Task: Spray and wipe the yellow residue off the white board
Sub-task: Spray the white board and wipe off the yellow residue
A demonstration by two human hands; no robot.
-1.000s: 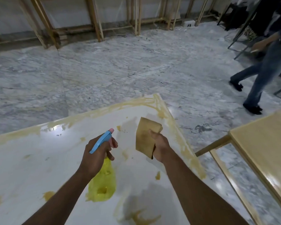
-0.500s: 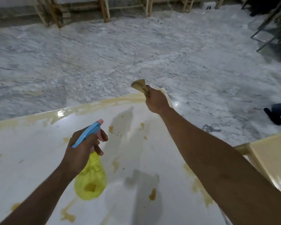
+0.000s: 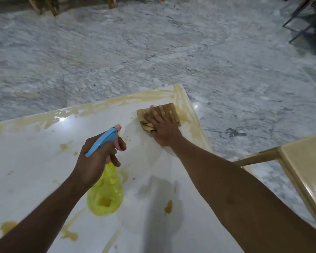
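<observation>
The white board (image 3: 35, 161) fills the lower left and lies over a marble floor. Yellow residue (image 3: 117, 103) runs along its far and right edges, with blots nearer me. My left hand (image 3: 97, 157) grips a yellow spray bottle (image 3: 106, 196) with a blue and pink trigger head, held above the board's middle. My right hand (image 3: 162, 125) lies flat, fingers spread, pressing a tan cloth (image 3: 169, 109) onto the board near its far right corner. The cloth is stained yellow-brown and bunched under my thumb.
A light wooden table (image 3: 306, 172) with a bare frame rail stands close on the right. Grey marble floor (image 3: 153, 52) stretches beyond the board. Wooden frame legs (image 3: 51, 6) line the far edge, and dark metal chair legs (image 3: 303, 21) stand at the top right.
My right hand has come down from the air and pressed the cloth flat on the board near the far right corner. The left hand keeps the bottle in the same hold. My view has tilted downward.
</observation>
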